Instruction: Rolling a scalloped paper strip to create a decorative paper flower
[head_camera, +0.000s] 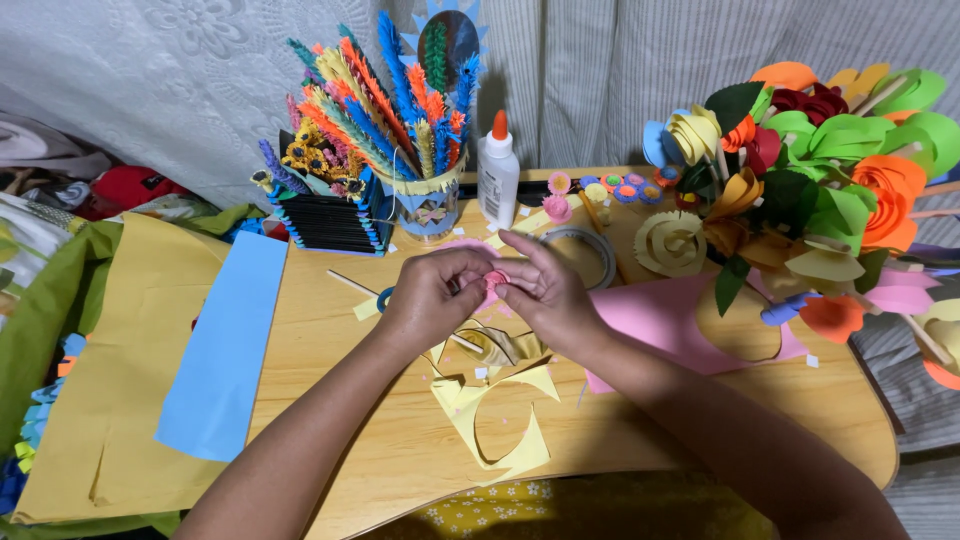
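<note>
1. Pinching a small pink paper coil (494, 279), the left hand (432, 298) and right hand (545, 290) meet above the middle of the wooden tabletop (380, 440); each grip is closed on the coil, fingertips touching it.
2. One white glue bottle (497, 172) with an orange cap stands upright behind the hands.
3. One roll of tape (583, 256) lies flat just beyond the right hand.
4. One pink paper sheet (665, 320) lies to the right of the hands, and one blue sheet (222, 345) lies on yellow paper at the left.
5. Yellow paper scraps (495, 420) lie under and near the wrists.
6. One pot of paper stems (425, 190) stands beside the bottle; a bunch of paper flowers (810, 190) fills the right side.
</note>
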